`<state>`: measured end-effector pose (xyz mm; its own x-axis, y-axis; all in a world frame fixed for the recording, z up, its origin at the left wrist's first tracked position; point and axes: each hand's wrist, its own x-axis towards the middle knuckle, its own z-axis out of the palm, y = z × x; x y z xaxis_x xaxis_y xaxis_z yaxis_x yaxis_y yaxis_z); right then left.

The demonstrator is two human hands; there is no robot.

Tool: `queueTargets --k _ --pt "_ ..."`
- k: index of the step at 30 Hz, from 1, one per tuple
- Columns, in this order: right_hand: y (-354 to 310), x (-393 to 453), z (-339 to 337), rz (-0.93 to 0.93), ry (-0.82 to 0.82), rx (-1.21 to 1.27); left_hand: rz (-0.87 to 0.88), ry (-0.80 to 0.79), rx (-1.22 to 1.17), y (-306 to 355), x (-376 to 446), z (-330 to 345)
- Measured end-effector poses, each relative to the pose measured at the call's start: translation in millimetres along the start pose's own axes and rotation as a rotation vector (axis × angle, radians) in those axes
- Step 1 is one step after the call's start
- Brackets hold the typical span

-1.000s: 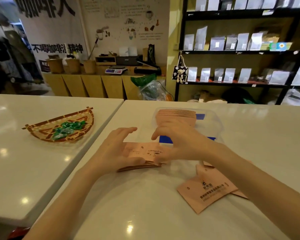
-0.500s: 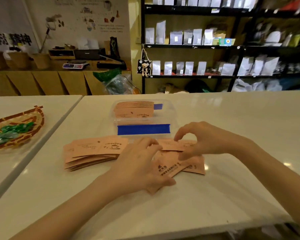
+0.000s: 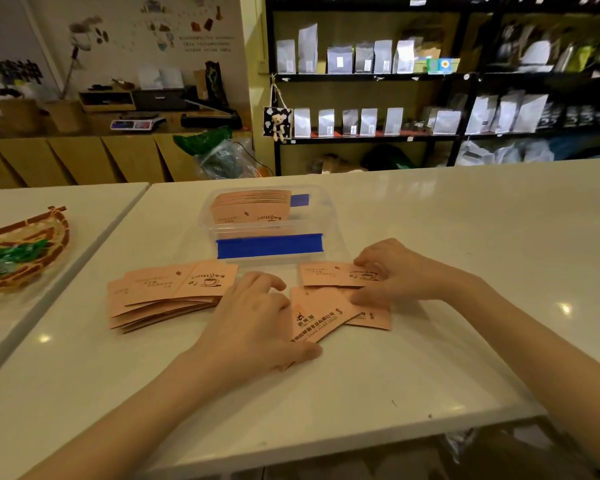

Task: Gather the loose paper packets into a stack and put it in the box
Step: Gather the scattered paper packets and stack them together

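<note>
A rough stack of pink paper packets [image 3: 167, 294] lies on the white counter at the left. Several loose pink packets [image 3: 326, 306] lie spread to its right, in front of a clear plastic box [image 3: 269, 233] with blue tape on its front. Inside the box stands a row of packets [image 3: 252, 206]. My left hand [image 3: 257, 320] rests flat on the left edge of a loose packet. My right hand [image 3: 392, 271] pinches the right end of the farthest loose packet [image 3: 329, 273] between thumb and fingers.
A woven basket [image 3: 32, 237] with green wrapped items sits on the neighbouring table at the left, across a narrow gap. The counter's front edge runs close below my forearms. Shelves with bags stand behind the counter.
Both hands left the stack at the left and went to the loose packets on the right. The view swung right. My right hand now pinches the far packet.
</note>
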<state>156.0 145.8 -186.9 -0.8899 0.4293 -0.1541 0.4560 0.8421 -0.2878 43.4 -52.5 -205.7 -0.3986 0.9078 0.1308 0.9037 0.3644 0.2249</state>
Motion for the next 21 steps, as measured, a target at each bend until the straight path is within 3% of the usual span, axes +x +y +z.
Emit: queueTargets --k 15,21 --pt "9.3 6.1 4.1 0.059 -0.036 0.119 -0.027 0.073 -0.013 -13.5 -8.9 -18.1" --pt "-10.1 -11.3 -22.9 -0.033 0.051 0.251 -0.068 0.120 -0.001 -45.2 -11.1 -39.8"
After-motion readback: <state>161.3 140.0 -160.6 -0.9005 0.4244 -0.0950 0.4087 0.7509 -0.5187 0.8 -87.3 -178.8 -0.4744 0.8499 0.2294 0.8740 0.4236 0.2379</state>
